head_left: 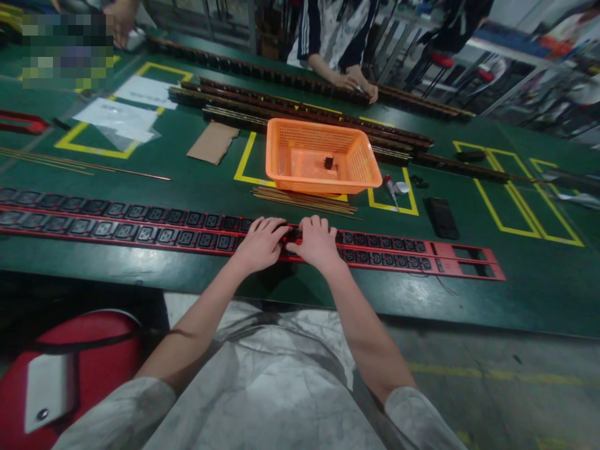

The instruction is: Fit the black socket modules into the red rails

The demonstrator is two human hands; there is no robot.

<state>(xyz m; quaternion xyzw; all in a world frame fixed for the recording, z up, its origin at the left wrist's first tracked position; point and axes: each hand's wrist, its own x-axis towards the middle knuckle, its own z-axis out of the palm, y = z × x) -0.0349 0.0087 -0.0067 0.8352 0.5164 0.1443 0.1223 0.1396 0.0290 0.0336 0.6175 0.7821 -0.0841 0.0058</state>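
A long red power strip (140, 225) with two rows of black sockets lies along the near edge of the green table (515, 294). Both my hands rest on its middle, side by side. My left hand (260, 244) has its fingers curled down over the sockets. My right hand (316, 240) is curled the same way, its thumb meeting the left hand at a black socket (293, 234) between them. What the fingers press or pinch is hidden beneath them. The strip's right end (469, 259) has empty cut-outs.
An orange mesh basket (360, 165) with a small black part stands behind the strip. Thin copper rods (304, 201), a screwdriver (390, 189), a black phone (443, 217), cardboard (213, 142) and papers (117, 115) lie around. Dark strips (281, 109) cross the far side, where another person's hands (356, 81) work. A red stool (70, 369) stands lower left.
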